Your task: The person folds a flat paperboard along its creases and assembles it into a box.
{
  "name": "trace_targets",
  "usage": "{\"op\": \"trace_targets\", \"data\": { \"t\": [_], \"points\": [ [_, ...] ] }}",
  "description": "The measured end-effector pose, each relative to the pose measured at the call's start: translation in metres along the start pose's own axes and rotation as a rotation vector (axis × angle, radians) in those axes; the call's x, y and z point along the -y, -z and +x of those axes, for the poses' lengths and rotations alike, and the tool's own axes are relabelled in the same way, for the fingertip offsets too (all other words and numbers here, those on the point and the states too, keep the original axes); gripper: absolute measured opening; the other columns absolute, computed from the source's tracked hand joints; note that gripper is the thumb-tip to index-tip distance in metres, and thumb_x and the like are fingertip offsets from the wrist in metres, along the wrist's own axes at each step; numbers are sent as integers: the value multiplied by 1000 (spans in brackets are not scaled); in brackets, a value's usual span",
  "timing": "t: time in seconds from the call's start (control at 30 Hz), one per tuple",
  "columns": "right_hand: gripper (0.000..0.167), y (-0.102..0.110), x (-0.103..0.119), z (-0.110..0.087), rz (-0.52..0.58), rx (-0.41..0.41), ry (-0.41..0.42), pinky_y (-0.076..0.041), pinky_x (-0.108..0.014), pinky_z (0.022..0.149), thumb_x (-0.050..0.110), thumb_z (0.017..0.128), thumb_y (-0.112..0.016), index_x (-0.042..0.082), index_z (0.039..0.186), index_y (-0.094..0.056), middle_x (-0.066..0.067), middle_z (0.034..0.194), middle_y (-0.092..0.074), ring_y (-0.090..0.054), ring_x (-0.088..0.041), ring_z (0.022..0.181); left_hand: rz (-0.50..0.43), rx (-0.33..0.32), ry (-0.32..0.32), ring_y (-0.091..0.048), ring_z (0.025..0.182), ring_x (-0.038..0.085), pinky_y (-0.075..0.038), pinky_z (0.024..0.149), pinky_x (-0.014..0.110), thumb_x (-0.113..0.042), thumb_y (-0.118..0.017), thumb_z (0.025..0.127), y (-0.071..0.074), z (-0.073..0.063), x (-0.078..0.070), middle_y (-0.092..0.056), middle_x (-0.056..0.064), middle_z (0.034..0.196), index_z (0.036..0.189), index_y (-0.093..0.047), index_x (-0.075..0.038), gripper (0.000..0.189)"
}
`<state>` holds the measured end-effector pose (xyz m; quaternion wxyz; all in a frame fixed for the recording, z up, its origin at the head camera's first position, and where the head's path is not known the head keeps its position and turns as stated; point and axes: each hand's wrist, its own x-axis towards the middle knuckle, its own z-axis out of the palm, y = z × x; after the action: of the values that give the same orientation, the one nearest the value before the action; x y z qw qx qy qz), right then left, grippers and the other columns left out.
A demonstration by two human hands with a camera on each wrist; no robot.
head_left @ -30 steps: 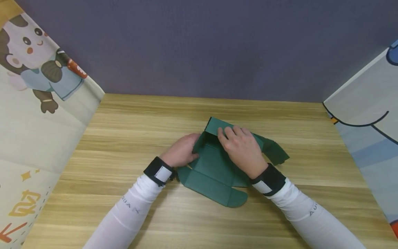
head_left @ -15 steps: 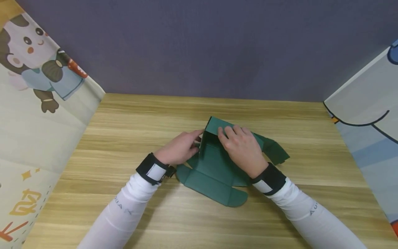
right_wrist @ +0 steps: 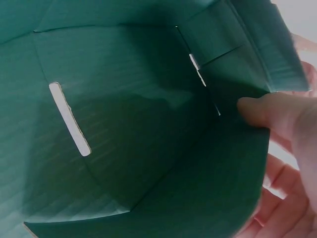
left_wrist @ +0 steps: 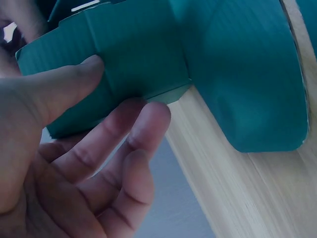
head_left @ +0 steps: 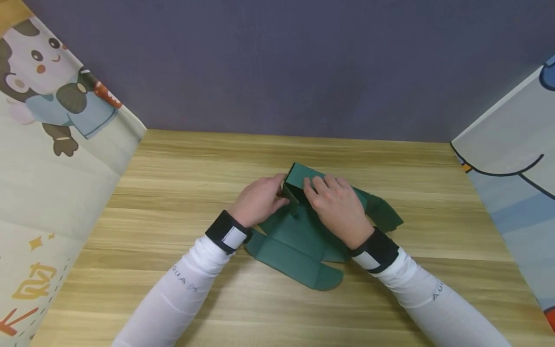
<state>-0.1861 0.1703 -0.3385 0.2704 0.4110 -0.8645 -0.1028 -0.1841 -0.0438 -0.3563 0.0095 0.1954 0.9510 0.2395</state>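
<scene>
A green cardboard box (head_left: 290,233), partly folded, lies on the wooden table with its back wall raised. My left hand (head_left: 258,200) is at its back left corner, pinching a side flap that leans inward. In the left wrist view, the thumb lies across the creased green flap (left_wrist: 138,54), and the other fingers reach along its lower edge and behind it. My right hand (head_left: 338,207) grips the raised back wall, fingers over the top. The right wrist view shows that thumb inside the box, near a corner crease; the other fingers are outside, partly hidden.
Toward me, the front flap (head_left: 290,262) with rounded ends spreads flat on the wooden table (head_left: 182,168). Another flap (head_left: 383,212) sticks out at the right. A dark panel (head_left: 277,67) borders the table's back, with printed cloths at both sides.
My left hand let go of the left side, shifted outward, then came back in at the corner. The left side flap now tilts inward. My right hand has stayed put.
</scene>
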Motion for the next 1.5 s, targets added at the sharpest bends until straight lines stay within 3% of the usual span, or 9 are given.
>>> {"op": "trace_targets", "data": {
  "t": [0.23, 0.43, 0.63, 0.87, 1.3, 1.5],
  "points": [
    [29, 3, 1, 1, 4, 2, 9, -44, -34, 59, 9, 101, -45, 4, 118, -67, -13, 93, -65, -60, -27, 77, 97, -93, 4, -63, 75, 12, -53, 62, 31, -32, -72, 88, -6, 4, -2, -67, 1, 89, 111, -59, -13, 33],
    [28, 5, 2, 2, 8, -5, 23, -46, -34, 60, 7, 100, -46, 2, 116, -68, -13, 92, -66, -61, -27, 76, 123, -141, 47, -65, 78, 15, -54, 63, 34, -34, -72, 87, -11, 7, -5, -68, 3, 92, 108, -58, -12, 34],
    [30, 7, 3, 3, 8, -6, 18, -47, -35, 63, 8, 101, -42, 3, 115, -69, -12, 93, -66, -62, -27, 79, 157, -175, 86, -63, 66, 15, -51, 53, 32, -30, -71, 87, -15, 9, -7, -67, 3, 82, 102, -57, -11, 28],
    [32, 8, 6, 4, -14, -6, 28, -45, -34, 64, 10, 101, -41, 4, 117, -68, -10, 91, -64, -60, -27, 78, 125, -213, 119, -60, 59, 14, -47, 47, 31, -24, -70, 88, -19, 12, -8, -64, 3, 76, 97, -57, -11, 21],
    [28, 6, 7, 3, -15, -29, 23, -40, -33, 60, 10, 101, -46, 3, 117, -69, -11, 91, -64, -59, -26, 74, 78, -251, 153, -61, 61, 18, -49, 51, 32, -15, -67, 87, -22, 22, -9, -63, 6, 75, 95, -57, -9, 15],
    [30, 6, 7, 2, -18, -26, 21, -41, -33, 61, 9, 102, -44, 3, 117, -68, -11, 91, -63, -59, -26, 75, 101, -285, 187, -57, 55, 18, -45, 46, 32, -15, -66, 86, -25, 25, -11, -59, 5, 68, 87, -54, -12, 12]
  ]
}}
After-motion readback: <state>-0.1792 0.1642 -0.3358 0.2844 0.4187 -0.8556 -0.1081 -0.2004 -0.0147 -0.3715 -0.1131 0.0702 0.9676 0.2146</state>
